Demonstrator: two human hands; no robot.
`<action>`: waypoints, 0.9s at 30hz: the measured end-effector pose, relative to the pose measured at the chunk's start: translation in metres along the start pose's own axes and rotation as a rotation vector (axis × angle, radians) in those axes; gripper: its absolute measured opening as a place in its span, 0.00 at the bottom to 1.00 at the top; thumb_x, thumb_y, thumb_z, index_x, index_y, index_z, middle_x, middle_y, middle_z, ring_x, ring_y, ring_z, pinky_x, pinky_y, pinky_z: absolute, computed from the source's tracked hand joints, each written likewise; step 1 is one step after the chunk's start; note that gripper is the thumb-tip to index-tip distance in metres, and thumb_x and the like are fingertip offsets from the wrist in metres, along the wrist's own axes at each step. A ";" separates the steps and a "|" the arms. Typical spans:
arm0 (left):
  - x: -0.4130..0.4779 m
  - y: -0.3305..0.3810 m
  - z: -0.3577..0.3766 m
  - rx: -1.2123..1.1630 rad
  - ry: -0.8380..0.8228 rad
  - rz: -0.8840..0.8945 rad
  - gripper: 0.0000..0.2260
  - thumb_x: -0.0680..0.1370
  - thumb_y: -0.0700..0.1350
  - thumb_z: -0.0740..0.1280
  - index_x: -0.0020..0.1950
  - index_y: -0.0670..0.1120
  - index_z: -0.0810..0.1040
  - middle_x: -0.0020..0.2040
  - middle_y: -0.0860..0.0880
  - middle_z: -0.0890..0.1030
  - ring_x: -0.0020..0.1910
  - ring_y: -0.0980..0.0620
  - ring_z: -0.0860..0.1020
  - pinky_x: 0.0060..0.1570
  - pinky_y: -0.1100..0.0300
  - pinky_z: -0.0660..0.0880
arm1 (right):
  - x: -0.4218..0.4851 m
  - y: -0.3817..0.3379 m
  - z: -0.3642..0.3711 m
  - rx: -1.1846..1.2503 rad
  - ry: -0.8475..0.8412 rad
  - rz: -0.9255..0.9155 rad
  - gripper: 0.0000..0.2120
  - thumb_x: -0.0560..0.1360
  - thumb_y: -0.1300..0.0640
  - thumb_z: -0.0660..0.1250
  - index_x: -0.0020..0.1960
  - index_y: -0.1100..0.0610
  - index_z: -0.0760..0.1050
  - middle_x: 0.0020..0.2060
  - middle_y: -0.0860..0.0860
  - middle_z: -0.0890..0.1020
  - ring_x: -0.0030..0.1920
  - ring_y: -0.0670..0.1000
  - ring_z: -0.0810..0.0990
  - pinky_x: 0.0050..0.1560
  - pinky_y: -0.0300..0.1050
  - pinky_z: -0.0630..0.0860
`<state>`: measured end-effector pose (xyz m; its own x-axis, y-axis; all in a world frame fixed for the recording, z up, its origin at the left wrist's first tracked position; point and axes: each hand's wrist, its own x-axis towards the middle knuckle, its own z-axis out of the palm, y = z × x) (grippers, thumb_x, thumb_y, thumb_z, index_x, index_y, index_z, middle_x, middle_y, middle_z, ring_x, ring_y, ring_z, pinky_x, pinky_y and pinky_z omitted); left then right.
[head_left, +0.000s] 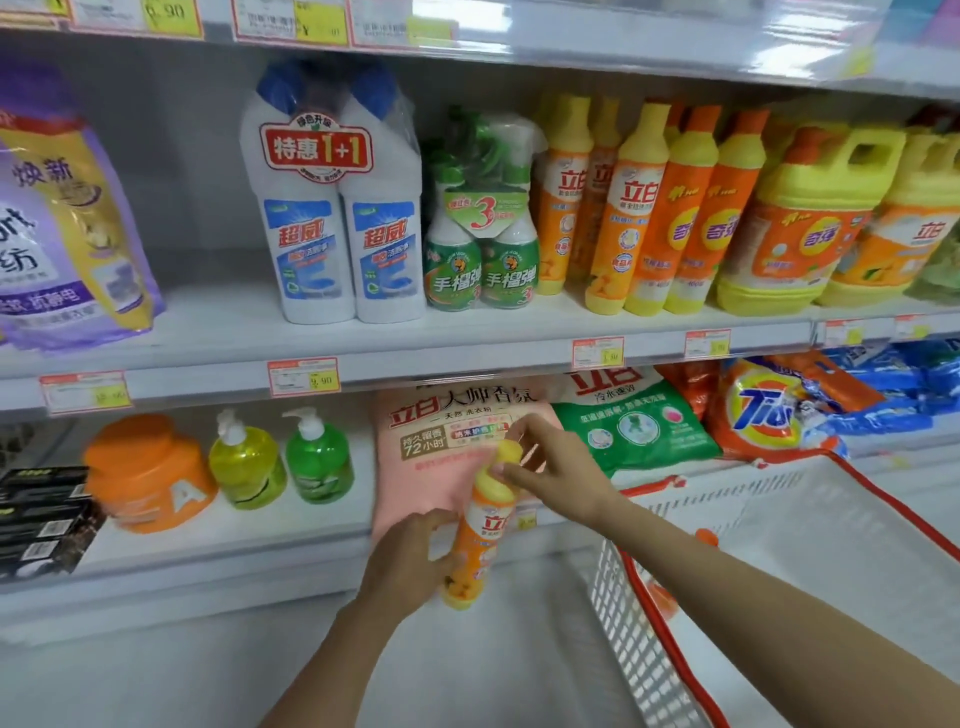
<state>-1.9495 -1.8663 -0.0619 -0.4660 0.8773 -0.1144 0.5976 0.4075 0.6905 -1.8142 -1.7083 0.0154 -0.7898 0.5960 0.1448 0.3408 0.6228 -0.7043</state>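
We hold a slim, smooth plastic bottle (485, 530), orange-bodied with a glossy label and a rounded yellow neck and cap. It is tilted with its top toward 1 o'clock, low in the middle of the view. Our left hand (410, 561) wraps its lower body from 9 o'clock, fingers curled round it. Our right hand (558, 475) comes in from 3 o'clock, thumb and fingertips pinching the yellow top. Behind the bottle at 12 o'clock stands a soft matte pink bag (415, 478). At 4 o'clock sits a white lattice-walled plastic basket (613, 597) with red trim.
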 end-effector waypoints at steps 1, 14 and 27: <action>0.001 -0.002 0.002 0.052 0.024 0.020 0.23 0.76 0.49 0.72 0.70 0.50 0.73 0.66 0.47 0.76 0.66 0.49 0.73 0.62 0.59 0.68 | -0.005 0.009 0.012 -0.055 -0.045 0.012 0.14 0.73 0.53 0.75 0.53 0.56 0.72 0.44 0.52 0.82 0.42 0.54 0.81 0.45 0.52 0.78; 0.053 0.038 -0.038 0.734 0.474 0.228 0.48 0.70 0.44 0.73 0.80 0.52 0.45 0.80 0.43 0.40 0.78 0.41 0.38 0.76 0.42 0.40 | -0.050 0.085 0.076 -0.366 -0.310 0.085 0.19 0.74 0.46 0.70 0.56 0.57 0.69 0.53 0.53 0.79 0.51 0.58 0.78 0.46 0.50 0.73; 0.056 0.076 -0.066 0.641 0.528 0.237 0.29 0.70 0.41 0.75 0.70 0.42 0.73 0.74 0.36 0.66 0.73 0.35 0.63 0.71 0.39 0.62 | -0.028 0.056 0.033 -0.338 -0.516 0.134 0.26 0.73 0.41 0.72 0.62 0.56 0.72 0.58 0.55 0.79 0.56 0.57 0.79 0.53 0.48 0.74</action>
<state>-1.9731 -1.8025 0.0311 -0.4298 0.7895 0.4382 0.8961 0.4324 0.1000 -1.7894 -1.7068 -0.0509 -0.8448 0.4113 -0.3423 0.5293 0.7360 -0.4220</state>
